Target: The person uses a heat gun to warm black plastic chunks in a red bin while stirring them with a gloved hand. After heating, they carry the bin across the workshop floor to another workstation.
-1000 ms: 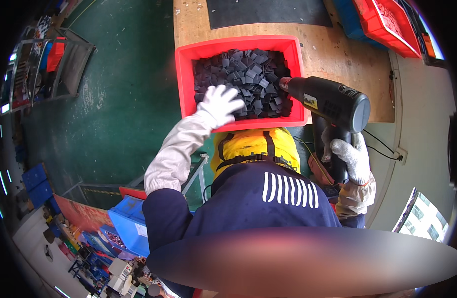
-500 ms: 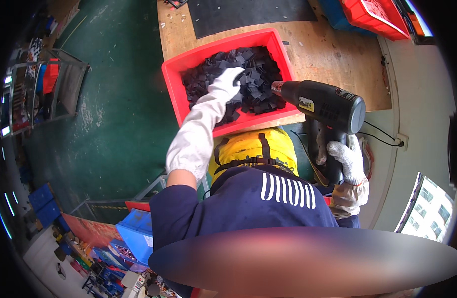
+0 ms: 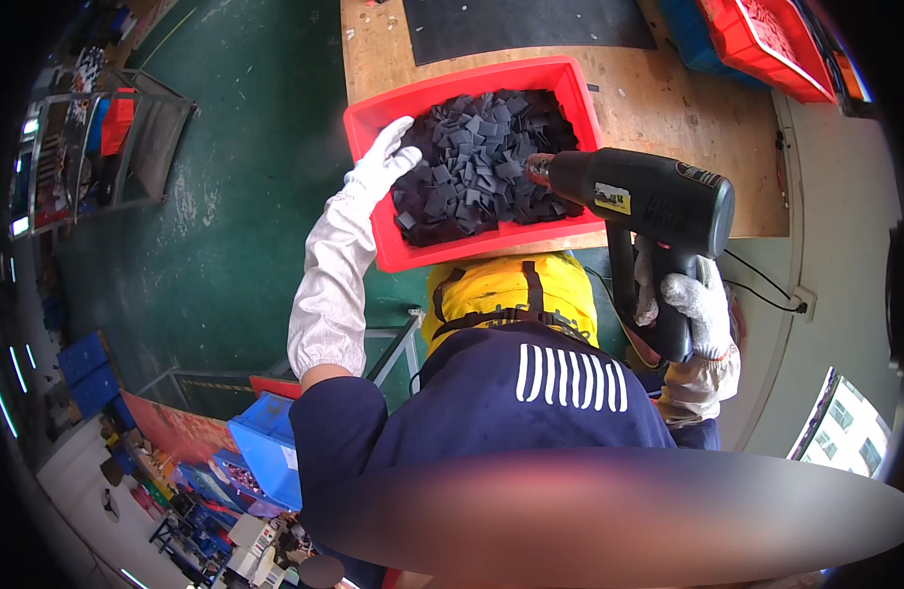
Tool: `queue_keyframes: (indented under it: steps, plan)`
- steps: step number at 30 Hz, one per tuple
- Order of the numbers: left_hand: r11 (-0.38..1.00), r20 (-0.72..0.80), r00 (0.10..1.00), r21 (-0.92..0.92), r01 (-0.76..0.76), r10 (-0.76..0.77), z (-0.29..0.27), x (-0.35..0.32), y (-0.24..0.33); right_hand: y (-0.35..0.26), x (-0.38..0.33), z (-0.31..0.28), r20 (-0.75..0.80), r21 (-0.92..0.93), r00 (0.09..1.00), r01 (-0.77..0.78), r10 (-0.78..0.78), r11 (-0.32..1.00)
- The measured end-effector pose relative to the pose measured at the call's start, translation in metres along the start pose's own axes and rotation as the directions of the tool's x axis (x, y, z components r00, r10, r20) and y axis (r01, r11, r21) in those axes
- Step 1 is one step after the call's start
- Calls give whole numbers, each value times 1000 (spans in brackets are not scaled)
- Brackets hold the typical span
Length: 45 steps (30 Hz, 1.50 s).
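My right hand [image 3: 702, 306], in a white glove, is wrapped round the handle of a black heat gun [image 3: 658, 201]. The heat gun's nozzle points left, over the right part of a red plastic bin [image 3: 393, 250]. Many small, flat, dark grey square pieces [image 3: 476, 162] lie heaped in the bin. At the bin's left side is my left hand [image 3: 383, 162], also gloved in white, with fingers and thumb apart and nothing held. It is over the left rim, at the edge of the heap; whether it touches the rim I cannot tell.
The bin rests on a wooden table [image 3: 707, 118] with a black mat [image 3: 530, 25] at the back. Red and blue bins [image 3: 776, 49] stand at the far right. A power cord [image 3: 766, 294] runs to the right wall. A metal rack [image 3: 108, 147] stands at left on green floor.
My left hand has moved from the middle of the heap to the bin's left side. The heat gun's nozzle sits slightly further over the pieces. The whole view has shifted a little.
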State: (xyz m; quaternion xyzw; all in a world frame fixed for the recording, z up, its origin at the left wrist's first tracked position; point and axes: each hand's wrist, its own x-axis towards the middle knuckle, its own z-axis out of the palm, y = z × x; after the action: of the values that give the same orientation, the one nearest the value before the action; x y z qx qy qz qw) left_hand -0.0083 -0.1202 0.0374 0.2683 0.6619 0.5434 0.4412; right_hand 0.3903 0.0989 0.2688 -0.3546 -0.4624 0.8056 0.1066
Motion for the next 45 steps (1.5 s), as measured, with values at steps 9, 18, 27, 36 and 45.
queue_keyframes:
  steps: [9,18,27,36,45]
  plan:
    - [749,-383,921,587,307,-78,36,70,-39,-3,0,2,-31,-29,999,-16,15,999]
    - [332,481,712,875,-353,-512,95,39,25,-1,-12,-4,-163,-1,985,66,-65,998]
    - [529,253,967,823,-207,-16,103,141,29,-18,0,-22,-185,-50,983,4,-13,999]
    - [106,478,658,847,-521,-582,147,83,56,-25,3,-22,-205,1,976,75,-74,997]
    - [533,390,865,827,-179,-315,133,140,72,-24,12,-31,-255,-25,965,63,-67,998]
